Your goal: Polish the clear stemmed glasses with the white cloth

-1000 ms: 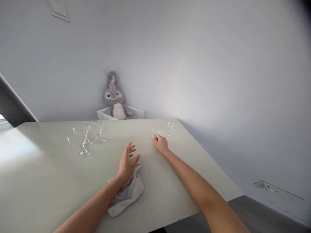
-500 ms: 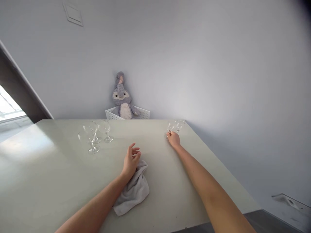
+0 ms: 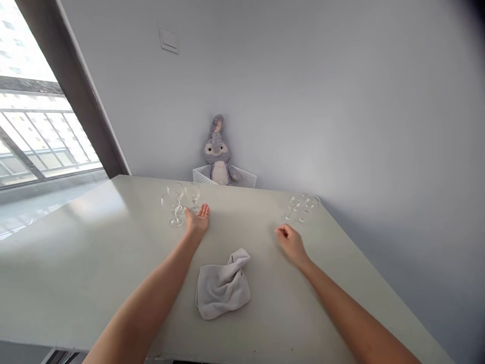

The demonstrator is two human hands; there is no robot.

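My left hand (image 3: 197, 218) is open, palm turned up and fingers apart, just in front of a group of clear stemmed glasses. In that group are a front glass (image 3: 175, 221), one behind it (image 3: 181, 191) and one to the right (image 3: 194, 193), all upright. My right hand (image 3: 291, 241) is closed with curled fingers and holds nothing, a little above the table. Beyond it, near the right edge, two more stemmed glasses stand close together, a left one (image 3: 295, 203) and a right one (image 3: 308, 204). Between my forearms lies a crumpled grey cloth (image 3: 223, 288).
The pale table (image 3: 261, 222) has its far edge close to the wall (image 3: 303, 101). Behind that edge a plush rabbit (image 3: 219, 156) sits in a white perforated basket (image 3: 244, 177). A window (image 3: 41, 126) is at the left.
My right hand has let go of a glass at the right and drawn back toward me. My left hand has moved off the cloth, forward and left to the glasses. The view has turned left.
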